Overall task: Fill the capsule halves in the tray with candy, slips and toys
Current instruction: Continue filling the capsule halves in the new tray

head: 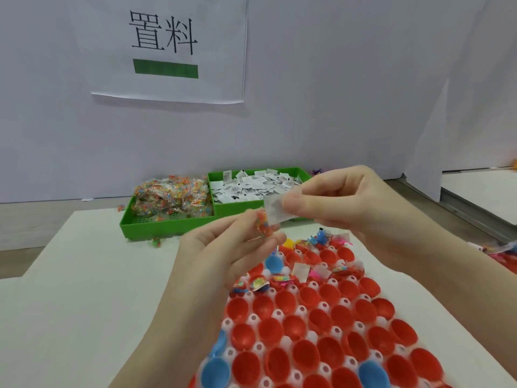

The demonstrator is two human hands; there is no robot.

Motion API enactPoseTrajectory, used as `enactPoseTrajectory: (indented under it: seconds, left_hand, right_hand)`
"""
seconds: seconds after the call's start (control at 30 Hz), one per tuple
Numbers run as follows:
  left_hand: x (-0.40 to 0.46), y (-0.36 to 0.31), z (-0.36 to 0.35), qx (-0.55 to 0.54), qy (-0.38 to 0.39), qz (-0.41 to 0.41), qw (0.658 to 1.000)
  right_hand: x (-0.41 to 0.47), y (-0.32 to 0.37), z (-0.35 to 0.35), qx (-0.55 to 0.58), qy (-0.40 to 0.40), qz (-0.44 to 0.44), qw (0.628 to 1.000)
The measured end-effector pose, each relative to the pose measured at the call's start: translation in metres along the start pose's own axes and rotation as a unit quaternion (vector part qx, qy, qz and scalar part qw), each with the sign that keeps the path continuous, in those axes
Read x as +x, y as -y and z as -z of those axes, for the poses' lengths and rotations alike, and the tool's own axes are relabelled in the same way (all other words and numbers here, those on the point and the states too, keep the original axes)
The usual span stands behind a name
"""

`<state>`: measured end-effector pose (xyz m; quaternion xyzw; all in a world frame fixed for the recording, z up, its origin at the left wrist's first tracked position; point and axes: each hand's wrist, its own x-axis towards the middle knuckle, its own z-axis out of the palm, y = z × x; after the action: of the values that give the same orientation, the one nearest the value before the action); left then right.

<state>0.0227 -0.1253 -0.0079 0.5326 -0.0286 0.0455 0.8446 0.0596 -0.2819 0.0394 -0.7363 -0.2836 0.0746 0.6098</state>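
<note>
A white tray (300, 309) with many red capsule halves (307, 351) and a few blue ones (215, 372) fills the lower middle. Its far rows hold candy packets, slips and small toys (321, 238); the nearer halves look empty. My left hand (223, 253) is raised above the tray's far end and pinches a small packet of coloured candy (263, 224). Just right of it, my right hand (349, 200) pinches a white paper slip (275, 210) that touches the candy packet.
A green bin (167, 222) behind the tray holds candy packets (170, 198) on the left and white slips (257, 186) on the right. A white partition with a printed sign (165, 49) stands behind. Loose toys (500, 249) lie at the right edge.
</note>
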Motion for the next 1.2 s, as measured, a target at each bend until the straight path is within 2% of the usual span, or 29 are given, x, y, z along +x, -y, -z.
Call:
enactPoseTrajectory:
  seconds: [0.1,0.17,0.4,0.5,0.6,0.67,0.73,0.83,1.03,1.2]
  left_hand:
    - [-0.018,-0.005,-0.006,-0.035,0.029,0.014,0.999]
    - [-0.029,-0.008,-0.005,-0.015,0.04,-0.001,0.999]
    - [-0.048,-0.003,0.024,0.034,-0.035,-0.044,0.998]
    - [-0.051,0.002,0.041,0.028,-0.044,-0.028,0.998]
    - [-0.052,0.009,0.058,0.004,-0.057,0.007,0.998]
    - [-0.049,0.015,0.069,0.013,-0.105,0.007,0.994]
    - [-0.046,0.021,0.077,0.057,-0.147,-0.005,0.988]
    - [-0.047,0.027,0.081,0.078,-0.151,-0.022,0.985]
    - [-0.048,0.032,0.088,0.17,-0.18,-0.051,0.968]
    - [-0.049,0.034,0.086,0.172,-0.152,-0.055,0.972]
  right_hand:
    - [-0.007,0.003,-0.009,-0.038,-0.02,0.026,0.999]
    - [-0.01,0.003,-0.019,-0.077,-0.032,0.039,0.996]
    - [-0.007,-0.016,-0.061,-0.12,-0.055,0.084,0.988]
    - [-0.001,-0.027,-0.073,-0.126,-0.079,0.052,0.987]
    - [0.004,-0.038,-0.083,-0.119,-0.031,-0.034,0.992]
    - [0.005,-0.044,-0.087,-0.075,-0.002,-0.09,0.993]
    - [0.006,-0.047,-0.087,0.025,0.001,-0.125,0.992]
    - [0.001,-0.047,-0.084,0.078,0.004,-0.105,0.991]
    - [-0.001,-0.047,-0.084,0.029,-0.033,-0.054,0.998]
    - [-0.004,-0.047,-0.094,0.003,0.002,-0.047,0.999]
